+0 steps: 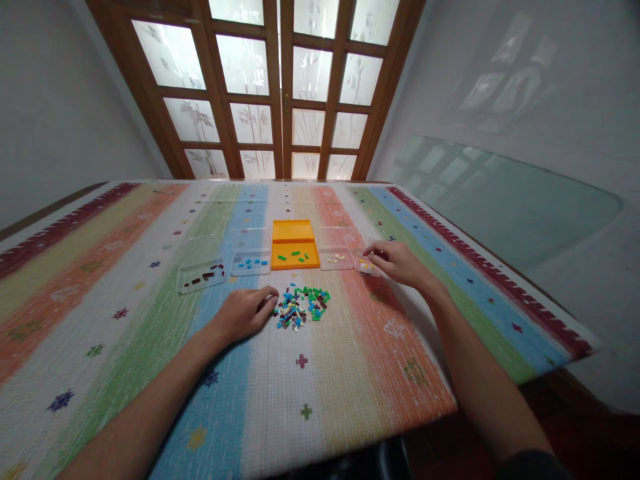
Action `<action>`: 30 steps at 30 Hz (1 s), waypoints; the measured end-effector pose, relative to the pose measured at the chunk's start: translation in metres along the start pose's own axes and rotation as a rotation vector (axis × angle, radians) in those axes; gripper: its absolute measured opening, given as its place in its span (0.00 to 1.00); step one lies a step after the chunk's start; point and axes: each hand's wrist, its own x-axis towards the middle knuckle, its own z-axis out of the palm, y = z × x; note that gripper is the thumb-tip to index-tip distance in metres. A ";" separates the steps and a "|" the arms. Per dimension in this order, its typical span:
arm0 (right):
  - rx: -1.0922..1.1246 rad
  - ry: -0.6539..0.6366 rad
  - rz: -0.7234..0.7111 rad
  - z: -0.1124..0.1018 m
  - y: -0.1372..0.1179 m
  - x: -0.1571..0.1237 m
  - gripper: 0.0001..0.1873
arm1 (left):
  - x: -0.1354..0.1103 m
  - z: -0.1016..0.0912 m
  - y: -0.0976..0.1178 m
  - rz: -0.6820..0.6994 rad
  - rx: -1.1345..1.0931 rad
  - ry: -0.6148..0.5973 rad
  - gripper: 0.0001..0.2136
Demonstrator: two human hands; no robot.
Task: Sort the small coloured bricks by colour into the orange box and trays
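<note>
A mixed pile of small toy building bricks (300, 307) in blue, green, brown and pale colours lies on the tablecloth. My left hand (250, 311) rests at the pile's left edge, fingers curled together; anything inside them is hidden. Over a small clear tray (367, 268) with yellow and white pieces, my right hand (395, 261) reaches in from the right, its fingertips drawn together. Whatever they may pinch is too small to make out. Just left of that hand, another clear tray (337, 265) holds cream bricks.
An orange open case (295, 231) holds several green bricks. Left of it stand a clear tray (250, 271) with blue bricks and another clear tray (201, 288) with dark brown ones. The striped tablecloth (320, 393) covers the table, whose near edge drops off at the right.
</note>
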 end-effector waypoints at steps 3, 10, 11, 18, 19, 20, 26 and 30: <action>0.058 -0.006 -0.084 0.011 -0.021 0.000 0.14 | -0.001 -0.001 0.000 0.010 -0.007 -0.007 0.14; 0.099 -0.152 -0.240 0.062 -0.065 -0.005 0.14 | -0.001 -0.004 0.002 0.026 -0.082 -0.012 0.15; 0.103 -0.170 -0.242 0.067 -0.068 -0.007 0.15 | -0.001 -0.004 0.002 0.031 -0.094 -0.004 0.15; 0.130 -0.172 -0.232 0.075 -0.066 -0.014 0.17 | -0.005 -0.015 0.008 0.111 -0.181 -0.037 0.13; 0.122 -0.160 -0.245 0.076 -0.064 -0.015 0.17 | -0.006 -0.016 0.009 0.123 -0.188 -0.045 0.13; 0.112 -0.144 -0.261 0.078 -0.062 -0.016 0.18 | -0.006 -0.017 0.011 0.131 -0.191 -0.050 0.13; 0.085 -0.068 -0.321 0.089 -0.056 -0.020 0.19 | -0.007 -0.016 0.014 0.137 -0.186 -0.039 0.09; 0.049 -0.071 -0.313 0.088 -0.058 -0.020 0.19 | -0.006 -0.016 0.013 0.135 -0.175 -0.041 0.05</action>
